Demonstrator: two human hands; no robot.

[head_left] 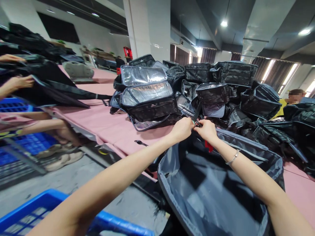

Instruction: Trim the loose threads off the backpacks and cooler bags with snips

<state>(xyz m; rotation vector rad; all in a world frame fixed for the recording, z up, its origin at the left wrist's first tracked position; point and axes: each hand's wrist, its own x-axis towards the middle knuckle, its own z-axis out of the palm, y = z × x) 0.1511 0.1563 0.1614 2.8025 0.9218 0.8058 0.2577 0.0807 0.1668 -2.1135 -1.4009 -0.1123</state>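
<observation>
A large open bag with grey lining lies in front of me, half on the pink table. My left hand and my right hand meet at its far rim, both pinched shut on a small dark zipper pull or strap end. A red tag shows just under my right wrist, which wears a thin bracelet.
A big heap of black bags with clear tops fills the table behind. Another person's hands handle black fabric at the left. Blue crates stand on the floor. A small black part lies on the table. A seated person is at the right.
</observation>
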